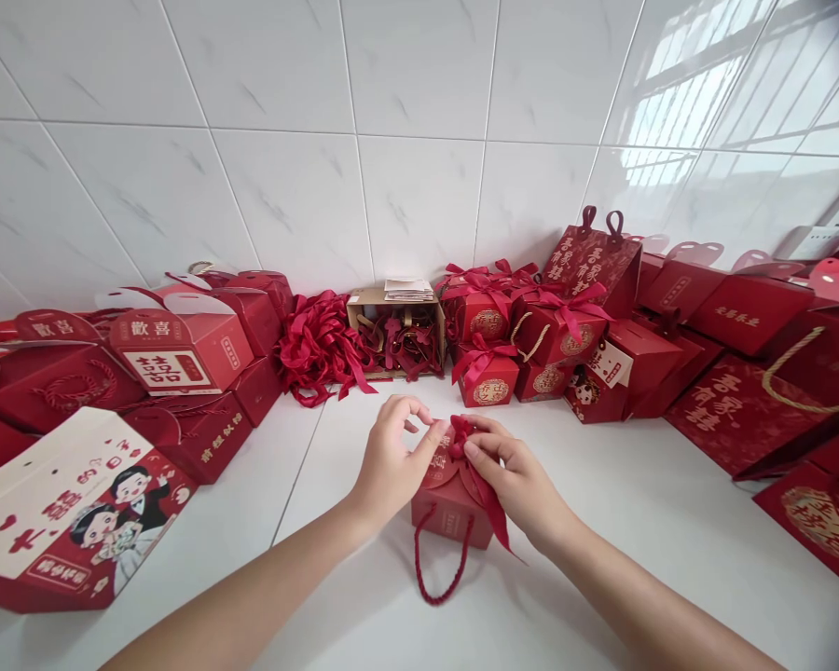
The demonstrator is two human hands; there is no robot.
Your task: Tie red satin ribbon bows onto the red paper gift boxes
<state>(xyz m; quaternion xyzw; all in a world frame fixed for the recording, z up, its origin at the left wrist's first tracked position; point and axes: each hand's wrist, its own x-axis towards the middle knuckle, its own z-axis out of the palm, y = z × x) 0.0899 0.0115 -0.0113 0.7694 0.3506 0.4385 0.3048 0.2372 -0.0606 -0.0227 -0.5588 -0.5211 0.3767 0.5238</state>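
Left hand (390, 457) and right hand (510, 471) pinch the red satin ribbon (461, 436) atop a small red cardboard box (448, 508); its gold writing is unreadable.

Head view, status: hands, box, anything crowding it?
Left hand and right hand both pinching the red ribbon atop small red box. Nothing crowding it.

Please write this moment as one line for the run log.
left hand: pinching ribbon | right hand: pinching ribbon | red satin ribbon: atop small red paper gift box | box: on white counter, cord handle hanging
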